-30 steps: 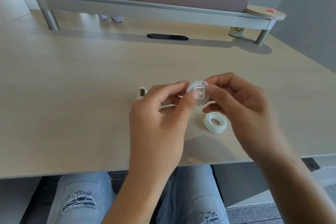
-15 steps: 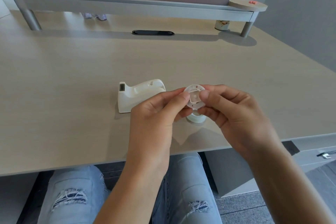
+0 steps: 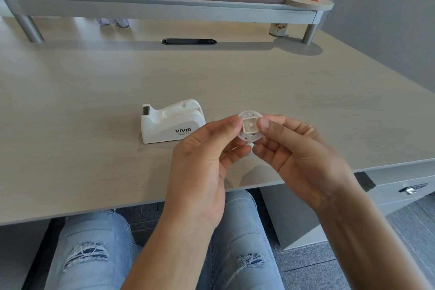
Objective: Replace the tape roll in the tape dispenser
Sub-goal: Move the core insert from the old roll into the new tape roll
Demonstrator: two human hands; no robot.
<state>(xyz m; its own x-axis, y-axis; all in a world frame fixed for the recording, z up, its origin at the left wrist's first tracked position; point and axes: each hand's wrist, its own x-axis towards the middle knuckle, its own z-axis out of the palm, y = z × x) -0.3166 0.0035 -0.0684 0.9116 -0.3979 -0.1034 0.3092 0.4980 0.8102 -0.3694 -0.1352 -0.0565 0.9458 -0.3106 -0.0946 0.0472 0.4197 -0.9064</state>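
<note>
Desk (image 3: 94,92): broad bare surface left of and behind tape dispenser (image 3: 171,122), open to reach. Both hands (image 3: 200,162) (image 3: 299,158) crowd the near edge just right of it. Rear shelf (image 3: 164,7) blocks far side.

Your left hand (image 3: 200,167) and right hand (image 3: 299,160) meet just right of the tape dispenser (image 3: 171,122), thumbs and fingertips pinching a spool hub (image 3: 249,128) between them.
</note>
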